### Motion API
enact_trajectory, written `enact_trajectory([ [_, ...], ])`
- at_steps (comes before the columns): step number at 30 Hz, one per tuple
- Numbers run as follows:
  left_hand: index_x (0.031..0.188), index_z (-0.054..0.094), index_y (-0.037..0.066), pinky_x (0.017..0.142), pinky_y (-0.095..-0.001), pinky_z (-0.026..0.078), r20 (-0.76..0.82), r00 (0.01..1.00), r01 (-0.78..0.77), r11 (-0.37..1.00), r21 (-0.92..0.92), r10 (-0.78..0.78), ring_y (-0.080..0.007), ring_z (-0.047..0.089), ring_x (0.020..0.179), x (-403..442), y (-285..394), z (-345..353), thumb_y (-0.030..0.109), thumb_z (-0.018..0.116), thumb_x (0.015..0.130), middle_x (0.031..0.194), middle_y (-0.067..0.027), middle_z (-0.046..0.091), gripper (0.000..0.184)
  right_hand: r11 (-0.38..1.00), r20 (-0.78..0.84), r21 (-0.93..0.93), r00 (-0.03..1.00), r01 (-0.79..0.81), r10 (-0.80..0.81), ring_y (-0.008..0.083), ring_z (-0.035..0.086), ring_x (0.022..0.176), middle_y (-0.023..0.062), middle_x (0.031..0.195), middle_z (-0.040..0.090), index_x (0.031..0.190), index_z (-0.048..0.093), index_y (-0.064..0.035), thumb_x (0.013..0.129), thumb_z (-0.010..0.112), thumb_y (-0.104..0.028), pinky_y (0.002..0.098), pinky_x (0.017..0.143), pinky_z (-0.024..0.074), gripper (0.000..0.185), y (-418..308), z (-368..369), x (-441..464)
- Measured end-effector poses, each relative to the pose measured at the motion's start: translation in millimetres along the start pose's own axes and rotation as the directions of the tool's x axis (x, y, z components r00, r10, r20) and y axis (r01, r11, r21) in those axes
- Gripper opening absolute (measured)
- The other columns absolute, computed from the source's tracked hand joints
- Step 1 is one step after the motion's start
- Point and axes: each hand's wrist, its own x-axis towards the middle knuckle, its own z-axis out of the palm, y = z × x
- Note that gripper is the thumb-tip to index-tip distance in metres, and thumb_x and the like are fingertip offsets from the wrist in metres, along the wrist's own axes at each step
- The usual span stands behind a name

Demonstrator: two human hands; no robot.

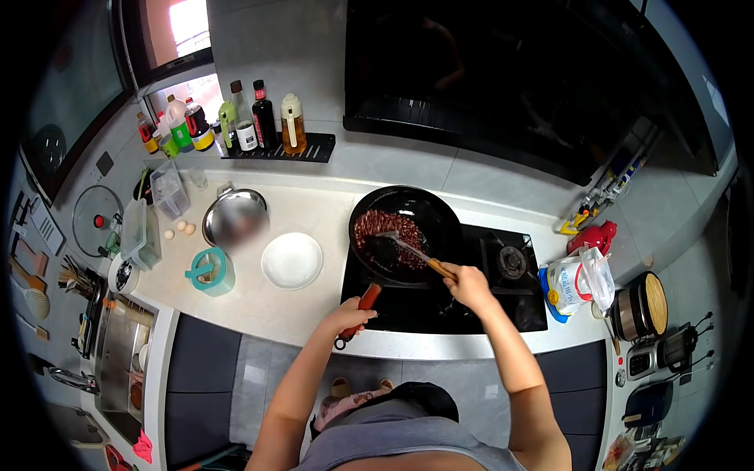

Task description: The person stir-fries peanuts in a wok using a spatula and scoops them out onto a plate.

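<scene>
Gripping the wok handle (370, 296) below centre frame: the left hand (345, 315)! Right hand (469, 286) clasps a wooden-handled spatula (437, 268), dipped among dark-red bits (381, 226) in the black wok (436, 220).

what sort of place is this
A kitchen, probably in a home, though that part is a guess: a black wok of food is over a gas hob, and a steel sink shows at the left of the picture.

Glossy wok (441, 228), metal spatula (406, 245) with wooden handle (441, 268), shiny metal bowl (256, 206), smooth glossy dish (291, 261), glossy hob (514, 303)
</scene>
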Motion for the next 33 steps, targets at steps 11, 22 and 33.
enact_trajectory([
  [11, 0.100, 0.042, 0.004, 0.041, -0.0263, 0.043, -0.012, 1.000, -0.011, 1.000, 0.010, 0.011, -0.0111, 0.049, 0.048, 1.5, -0.4, 0.7, 0.020, 0.065, 0.081, 0.071, -0.0039, 0.050, 0.034, 0.933, -0.096, -0.334, 0.989, -0.138, 0.112, 0.0303, 0.062, 0.064, 0.0132, 0.069, 0.063, 0.106, 0.066, -0.0209, 0.069, 0.064, -0.012, 0.0414, 0.060, 0.0499, 0.038, 19.0, -42.0, -48.5],
  [22, 0.096, 0.042, 0.004, 0.041, -0.0262, 0.042, -0.014, 1.000, -0.011, 1.000, 0.019, 0.011, -0.0106, 0.048, 0.048, -3.3, 3.3, 1.3, 0.020, 0.064, 0.082, 0.071, -0.0031, 0.050, 0.031, 0.951, 0.055, -0.296, 0.993, -0.087, 0.108, 0.0323, 0.063, 0.072, 0.0154, 0.073, 0.064, 0.102, 0.068, -0.0239, 0.071, 0.062, -0.014, 0.0412, 0.067, 0.0511, 0.033, 13.7, -74.0, -44.7],
  [33, 0.102, 0.043, 0.000, 0.041, -0.0282, 0.044, -0.007, 1.000, -0.004, 1.000, -0.001, 0.004, -0.0124, 0.051, 0.050, -2.1, 2.7, 0.2, 0.019, 0.065, 0.080, 0.076, -0.0069, 0.052, 0.036, 0.992, -0.186, -0.018, 0.975, -0.125, 0.119, 0.0303, 0.062, 0.071, 0.0134, 0.079, 0.064, 0.109, 0.064, -0.0177, 0.073, 0.065, -0.013, 0.0396, 0.064, 0.0503, 0.036, 25.4, 48.9, -5.2],
])
